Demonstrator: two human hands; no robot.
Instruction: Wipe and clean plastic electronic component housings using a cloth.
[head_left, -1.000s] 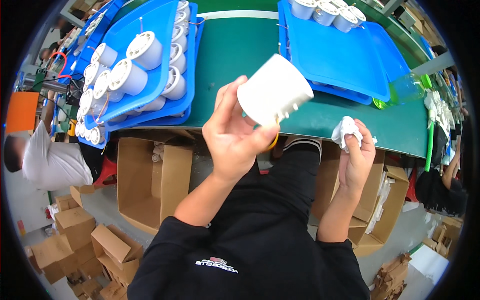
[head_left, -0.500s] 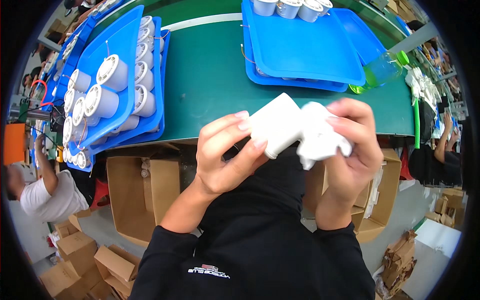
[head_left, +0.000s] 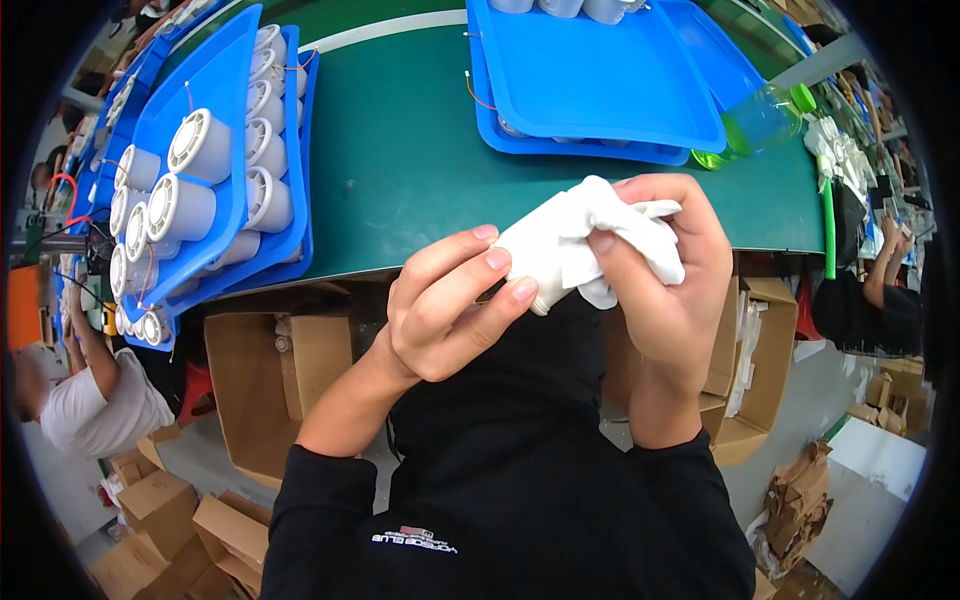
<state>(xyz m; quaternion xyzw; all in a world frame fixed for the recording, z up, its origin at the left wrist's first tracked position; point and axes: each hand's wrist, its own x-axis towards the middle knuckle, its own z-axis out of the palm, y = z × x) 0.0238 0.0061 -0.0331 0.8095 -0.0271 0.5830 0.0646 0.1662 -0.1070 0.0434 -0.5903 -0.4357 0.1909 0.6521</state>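
Between my hands, over the near edge of the green table, is a white cylindrical part [head_left: 530, 245], tilted. My left hand [head_left: 445, 300] grips its lower left end between fingers and thumb. A crumpled white cloth [head_left: 625, 235] is pinched in my right hand [head_left: 675, 270] and pressed over the part's upper right end, hiding that end. Similar white cylindrical units [head_left: 180, 205] with round slotted tops fill the stacked blue trays on the left, some with thin wires sticking out.
A blue tray [head_left: 600, 90] with several white units at its far edge lies on the green table [head_left: 390, 170]. Beside it leans a clear bottle [head_left: 755, 125] with green liquid. Cardboard boxes [head_left: 250, 390] stand below the table edge. Another person [head_left: 105, 390] works at the left.
My right hand has brought the cloth leftward onto the white part, now wrapping its upper end. My left hand keeps its grip. The whole view has shifted slightly.
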